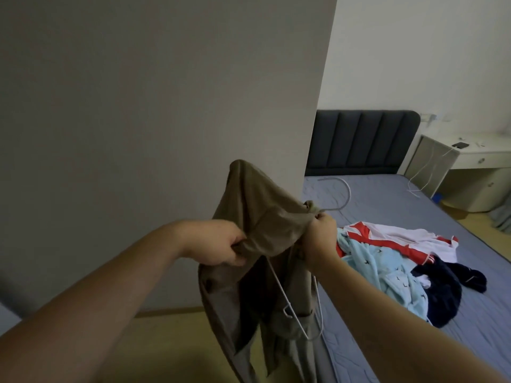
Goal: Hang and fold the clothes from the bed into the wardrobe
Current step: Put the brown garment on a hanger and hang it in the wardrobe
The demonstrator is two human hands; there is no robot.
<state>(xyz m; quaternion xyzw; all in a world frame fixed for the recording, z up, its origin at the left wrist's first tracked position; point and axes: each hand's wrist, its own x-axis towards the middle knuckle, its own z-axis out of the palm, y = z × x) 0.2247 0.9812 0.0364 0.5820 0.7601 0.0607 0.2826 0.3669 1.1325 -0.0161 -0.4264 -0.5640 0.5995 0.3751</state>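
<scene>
Khaki garment is held up in front of a grey panel, beside the bed. Left hand has its fingers curled round a bunch of the fabric. Right hand pinches the collar edge; possibly the hanger neck too, hidden by cloth. White hanger sits partly inside the garment, hook sticking out past the right hand. On the bed is a pile: blue top, red-white top, navy item.
</scene>
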